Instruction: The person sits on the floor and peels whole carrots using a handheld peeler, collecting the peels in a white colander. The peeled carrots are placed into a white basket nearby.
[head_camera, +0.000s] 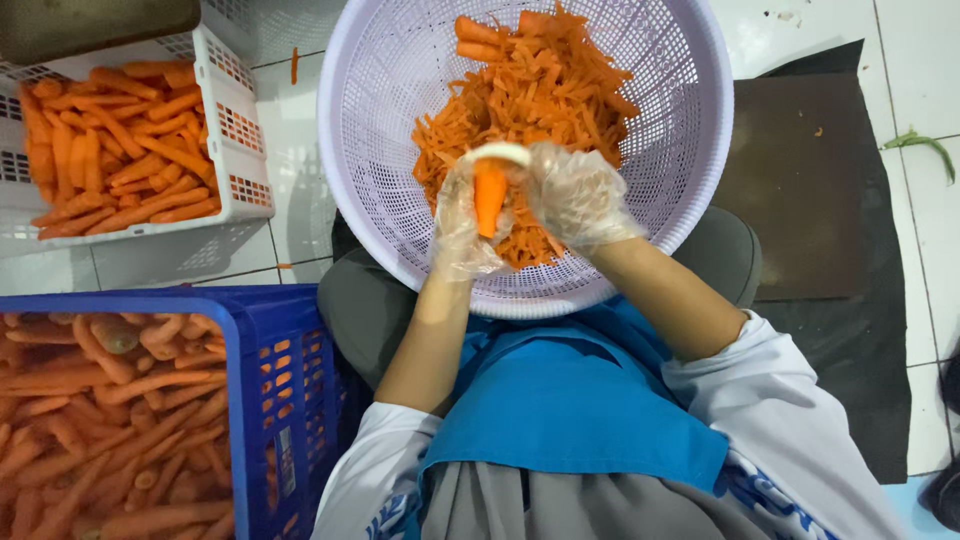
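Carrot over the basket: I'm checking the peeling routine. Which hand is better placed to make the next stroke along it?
Probably the right hand: its fingers hold the white peeler at the carrot's far end, while the left hand is wrapped around it, steadying.

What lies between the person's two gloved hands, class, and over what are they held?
Between the left hand and right hand sits a carrot with a white peeler at its top, over the lilac basket of carrot shreds, in the head view.
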